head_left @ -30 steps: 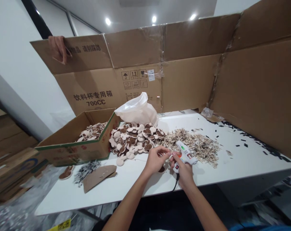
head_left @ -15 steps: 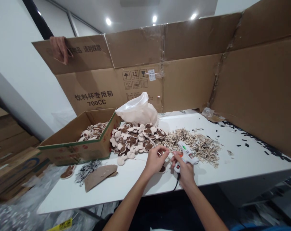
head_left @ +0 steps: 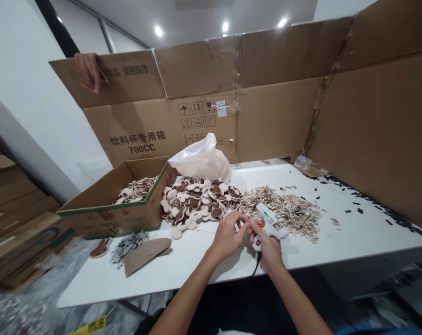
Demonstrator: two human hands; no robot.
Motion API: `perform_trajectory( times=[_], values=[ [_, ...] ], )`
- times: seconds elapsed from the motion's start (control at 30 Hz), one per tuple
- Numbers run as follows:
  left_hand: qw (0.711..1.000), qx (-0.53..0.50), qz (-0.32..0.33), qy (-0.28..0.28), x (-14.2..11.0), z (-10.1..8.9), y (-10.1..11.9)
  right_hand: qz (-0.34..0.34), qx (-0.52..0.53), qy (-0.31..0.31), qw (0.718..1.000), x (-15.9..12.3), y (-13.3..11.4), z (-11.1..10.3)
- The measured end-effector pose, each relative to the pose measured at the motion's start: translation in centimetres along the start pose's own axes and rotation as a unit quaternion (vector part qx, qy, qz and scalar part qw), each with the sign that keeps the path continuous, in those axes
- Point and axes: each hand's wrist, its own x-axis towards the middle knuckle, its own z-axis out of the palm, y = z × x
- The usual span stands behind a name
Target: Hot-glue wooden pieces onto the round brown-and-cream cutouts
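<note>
My right hand (head_left: 268, 246) is wrapped round a white hot glue gun (head_left: 267, 217) with a green display, an orange part and a black cord at its lower end. Its thumb and forefinger reach toward the fingertips of my left hand (head_left: 231, 236), and the two hands meet there. The left fingers are closed in a pinch; whatever they hold is hidden. Just behind the hands lie a pile of brown and cream felt pieces (head_left: 198, 200) with rounded lobes and a heap of short beige cord-like pieces (head_left: 291, 211).
A cardboard box (head_left: 109, 221) holding more felt pieces stands at left, beside a white plastic bag (head_left: 202, 158). Grey shreds (head_left: 129, 246) and a cardboard scrap (head_left: 146, 256) lie in front. Black pieces (head_left: 371, 202) line the right. Another person's hand (head_left: 88, 72) grips the cardboard wall (head_left: 277, 121).
My left hand has moved slightly right, and its fingertips now meet those of my right hand. A dark brown piece seen below the left hand earlier no longer shows. The glue gun has barely moved.
</note>
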Motion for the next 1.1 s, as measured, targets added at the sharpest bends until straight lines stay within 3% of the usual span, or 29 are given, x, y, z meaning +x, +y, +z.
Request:
perform_trajectory(
  times=[0.2,0.5,0.63,1.1],
  values=[
    [0.996,-0.081,-0.031,-0.010,-0.1,-0.2,-0.1,0.033,0.031,-0.006,0.999,-0.1,-0.6,0.1],
    [0.969,-0.210,-0.112,0.067,-1.0,-0.5,-0.2,0.074,0.068,-0.025,0.995,0.0,-0.6,-0.2],
    [0.947,-0.281,-0.137,0.066,-1.2,-0.4,0.0,0.081,0.067,-0.038,0.994,-0.1,-0.7,-0.3],
    [0.922,-0.325,-0.197,0.071,-1.7,0.5,0.3,0.075,0.080,-0.082,0.991,-0.5,-1.0,-0.2]
  ],
)
